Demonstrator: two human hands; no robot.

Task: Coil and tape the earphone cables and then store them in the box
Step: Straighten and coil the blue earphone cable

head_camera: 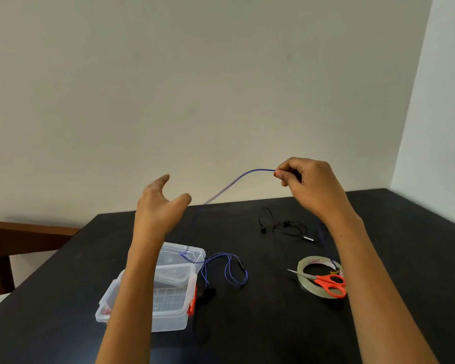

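My right hand (309, 183) pinches the blue earphone cable (237, 181); left hand (159, 203), spread above the box (153, 308), should gather even loops.

A clear glossy plastic box (166, 308) sits on a matt black table (273, 324), near orange-handled metal scissors (323, 281) and shiny clear tape (306, 264).

We see a blue earphone cable (250, 172) lifted in an arc above the table (405, 232), one end raised, the rest trailing down to loose loops beside the box (158, 292). The clear plastic box sits near the table's left edge, its lid (192, 254) tilted open, with red latches. A black earphone cable (286, 227) lies uncoiled toward the far edge.
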